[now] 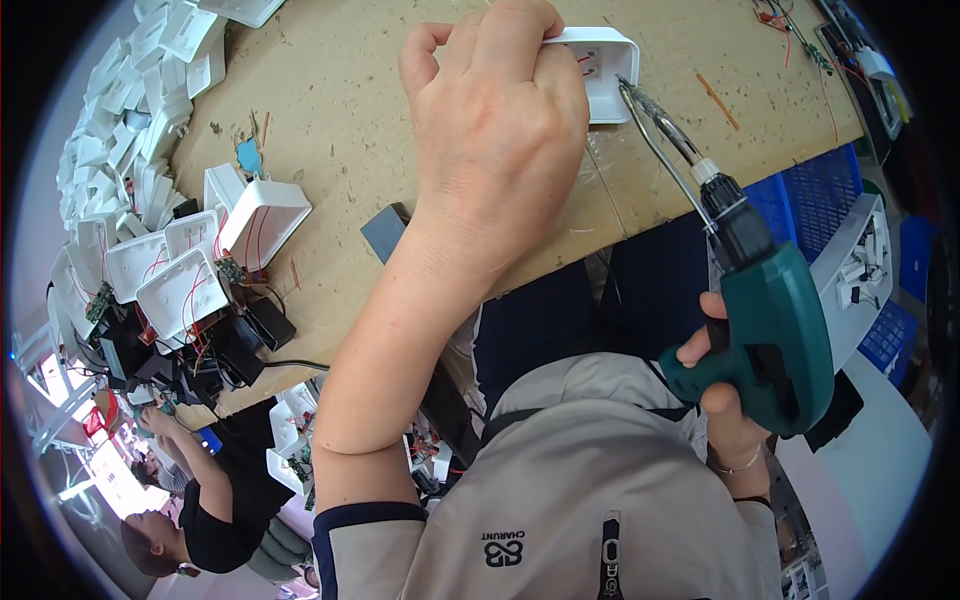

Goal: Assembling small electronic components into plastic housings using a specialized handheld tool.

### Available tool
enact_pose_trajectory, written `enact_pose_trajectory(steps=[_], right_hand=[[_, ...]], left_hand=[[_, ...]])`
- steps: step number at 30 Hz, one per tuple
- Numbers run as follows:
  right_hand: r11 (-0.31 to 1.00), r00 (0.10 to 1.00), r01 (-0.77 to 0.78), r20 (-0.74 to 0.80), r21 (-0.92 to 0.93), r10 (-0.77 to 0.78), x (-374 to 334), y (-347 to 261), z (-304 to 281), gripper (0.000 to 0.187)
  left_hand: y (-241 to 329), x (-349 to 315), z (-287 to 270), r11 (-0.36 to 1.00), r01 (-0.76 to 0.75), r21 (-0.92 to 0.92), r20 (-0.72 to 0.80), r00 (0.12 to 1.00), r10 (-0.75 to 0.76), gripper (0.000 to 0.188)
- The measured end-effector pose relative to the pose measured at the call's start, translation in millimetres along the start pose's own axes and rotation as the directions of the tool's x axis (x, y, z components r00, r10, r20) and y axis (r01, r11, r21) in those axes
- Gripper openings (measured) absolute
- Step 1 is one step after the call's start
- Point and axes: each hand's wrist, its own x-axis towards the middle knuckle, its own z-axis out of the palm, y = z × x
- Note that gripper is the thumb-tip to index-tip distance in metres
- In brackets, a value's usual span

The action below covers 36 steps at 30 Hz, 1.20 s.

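My left hand [505, 125] is closed on the rim of a white plastic box [608, 100] at the far edge of the view. The box's hollow side shows, with short red wires and small fittings inside. In my right hand [722, 390] is a dark green soldering gun [775, 310], fingers wrapped round its grip. Its metal tip and thin feed tube slant up and left, and the tip's end meets the box's right inner wall, though I cannot tell whether it touches. My left fingertips are partly hidden behind the hand.
White boxes with red wires and small circuit boards [185, 290] crowd the table's left, beside black parts [268, 322]. A heap of white shells [140, 110] lies beyond. A dark block [385, 232] sits near my left forearm. Blue baskets [820, 190] stand right; a co-worker [225, 500] is lower left.
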Motion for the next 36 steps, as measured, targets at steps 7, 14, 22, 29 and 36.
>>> enact_pose_trajectory(steps=[7,14,22,29,36], right_hand=[[0.998,0.998,0.056,0.029,-0.005,-0.056,8.6,-1.9,8.3,0.079],[1.0,1.0,-0.002,-0.021,0.024,0.003,15.2,-2.1,11.0,0.076],[1.0,1.0,0.013,-0.008,0.005,-0.013,17.4,-3.8,12.9,0.076],[1.0,0.999,0.025,0.028,0.014,-0.025,18.3,-3.4,6.8,0.057],[0.996,0.992,0.087,0.09,0.007,-0.087,17.9,-6.3,7.3,0.043]], left_hand=[[-0.3,10.2,-7.2,0.989,-0.071,0.129,0.04,0.997,0.067,0.005],[28.9,47.8,-25.0,0.877,-0.004,0.481,0.696,0.609,-0.38,0.003],[2.2,4.2,-2.4,0.986,-0.02,0.167,0.029,0.999,0.015,0.003],[13.6,16.2,-5.9,0.988,0.018,0.153,0.012,1.0,-0.02,0.003],[3.3,3.3,-0.1,0.986,0.013,0.164,-0.001,1.0,-0.013,0.003]])
